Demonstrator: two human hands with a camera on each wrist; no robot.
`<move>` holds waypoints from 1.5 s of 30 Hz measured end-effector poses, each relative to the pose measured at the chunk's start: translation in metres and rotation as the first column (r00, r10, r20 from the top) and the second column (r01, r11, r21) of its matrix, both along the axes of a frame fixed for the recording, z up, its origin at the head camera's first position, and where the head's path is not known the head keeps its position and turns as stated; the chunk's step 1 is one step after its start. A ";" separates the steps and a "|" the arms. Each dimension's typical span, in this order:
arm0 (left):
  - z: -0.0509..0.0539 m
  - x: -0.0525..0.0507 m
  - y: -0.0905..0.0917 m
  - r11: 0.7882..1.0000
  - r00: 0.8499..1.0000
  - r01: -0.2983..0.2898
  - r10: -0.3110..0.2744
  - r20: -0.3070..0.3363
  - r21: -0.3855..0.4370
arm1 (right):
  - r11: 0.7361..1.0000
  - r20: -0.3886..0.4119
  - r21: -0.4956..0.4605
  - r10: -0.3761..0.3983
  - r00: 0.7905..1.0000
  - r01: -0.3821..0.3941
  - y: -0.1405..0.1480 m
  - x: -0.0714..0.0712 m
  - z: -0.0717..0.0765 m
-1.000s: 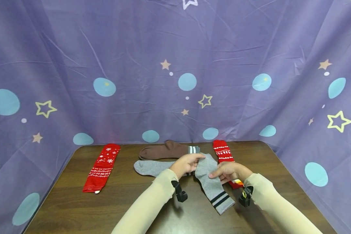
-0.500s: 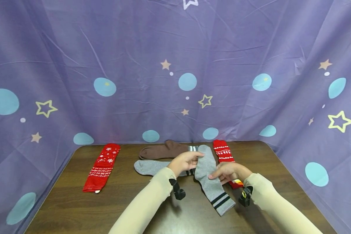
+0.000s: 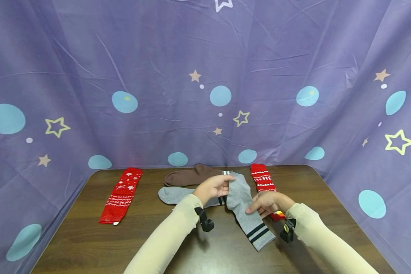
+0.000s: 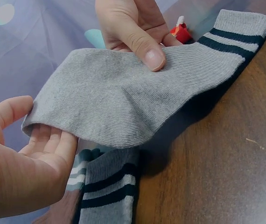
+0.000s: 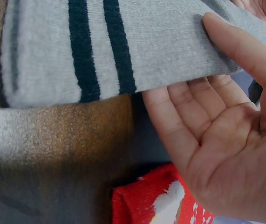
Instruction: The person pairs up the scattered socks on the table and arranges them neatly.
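A grey sock (image 3: 239, 198) with two black stripes by its cuff is held slanting above the table, toe end toward the back. My left hand (image 3: 210, 188) pinches the toe end, thumb at the edge and fingers underneath, as the left wrist view shows. The right hand (image 3: 271, 201) grips the middle, its thumb on top and its fingers (image 5: 179, 107) below the fabric. Under the left hand lies a second grey sock (image 3: 174, 195) with matching stripes, partly hidden. A brown sock (image 3: 188, 177) with white bands lies just behind that one.
One red patterned sock (image 3: 122, 195) lies at the left of the wooden table (image 3: 99, 247). Another red sock (image 3: 262, 178) lies at the right, partly behind the right hand. A purple curtain (image 3: 164, 125) hangs along the table's back edge.
My left hand has shifted slightly left. The held sock's toe end rose and straightened, then tipped back left with that hand. The right hand has barely moved.
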State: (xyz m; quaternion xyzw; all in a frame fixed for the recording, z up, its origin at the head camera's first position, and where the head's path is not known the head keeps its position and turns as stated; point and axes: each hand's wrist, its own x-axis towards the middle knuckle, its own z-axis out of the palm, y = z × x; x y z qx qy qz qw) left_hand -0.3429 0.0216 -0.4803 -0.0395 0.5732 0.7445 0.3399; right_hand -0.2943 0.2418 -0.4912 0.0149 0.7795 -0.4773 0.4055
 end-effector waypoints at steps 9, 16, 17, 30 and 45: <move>0.004 -0.007 -0.012 1.000 0.999 0.008 -0.008 -0.034 0.013 | 0.999 -0.042 0.023 0.025 0.999 -0.024 0.001 0.000 0.003; 0.014 -0.005 -0.021 0.997 1.000 -0.013 0.014 -0.021 0.081 | 0.998 -0.049 0.049 0.035 0.998 -0.033 -0.001 0.000 0.004; 0.015 -0.005 -0.022 0.996 1.000 -0.014 0.016 -0.020 0.092 | 0.998 -0.047 0.048 0.039 0.998 -0.037 -0.001 0.000 0.004; 0.013 -0.005 -0.044 0.993 0.998 -0.041 0.045 -0.032 0.115 | 0.999 -0.085 0.016 0.035 0.996 -0.034 0.000 -0.002 0.008; 0.016 -0.006 -0.068 0.980 0.990 -0.134 0.138 -0.015 0.145 | 0.993 -0.070 -0.057 0.100 0.992 -0.104 0.005 -0.010 0.014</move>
